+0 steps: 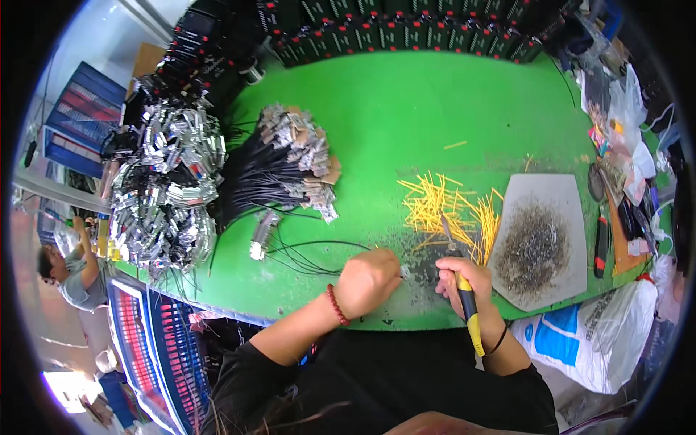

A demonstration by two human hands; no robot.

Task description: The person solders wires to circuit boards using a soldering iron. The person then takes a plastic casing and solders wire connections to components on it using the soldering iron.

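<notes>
My left hand (368, 281) is closed around the ends of thin black cables (312, 270) on the near side of the green table; a small yellow bit shows at its fingers. These cables run left to a silvery metal connector piece (263, 235). My right hand (464, 279) grips a soldering iron (466, 293) with a yellow and black handle, its slim metal tip pointing away from me toward a loose heap of thin yellow tubes (435, 206). The two hands are apart. The fingertips of my left hand are partly hidden.
Black cables (264, 174) with wrapped ends lie left, beside piled silvery metal parts (174, 188). A grey board (522, 196) bearing dark grit sits right, near red-black pliers (601, 243). Rows of black boxes (391, 35) line the far edge. Another person (80, 272) is far left.
</notes>
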